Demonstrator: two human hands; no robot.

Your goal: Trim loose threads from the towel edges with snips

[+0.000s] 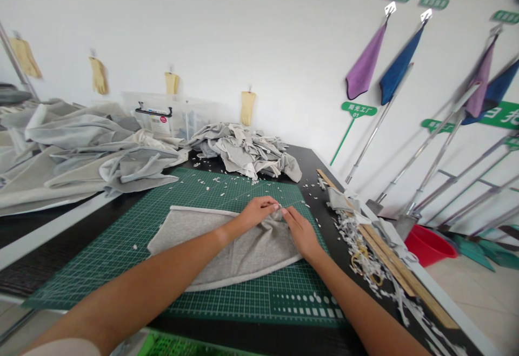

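Note:
A grey cloth piece (251, 253) with pale edges lies on a green cutting mat (121, 242). At its far right edge, my left hand (261, 211) and my right hand (299, 229) meet, fingertips nearly touching. Each hand pinches the cloth's edge, and the fabric is gathered into folds just below them. Small white scraps are scattered on the mat's far part.
Grey fabric (81, 150) is heaped at the left, and a pile of offcuts (247, 150) lies behind the mat beside a clear plastic box (158, 120). Wooden rulers (389, 258), yellow-handled scissors (359, 261) and shreds lie at the right. A red bucket (430, 245) stands beyond the table.

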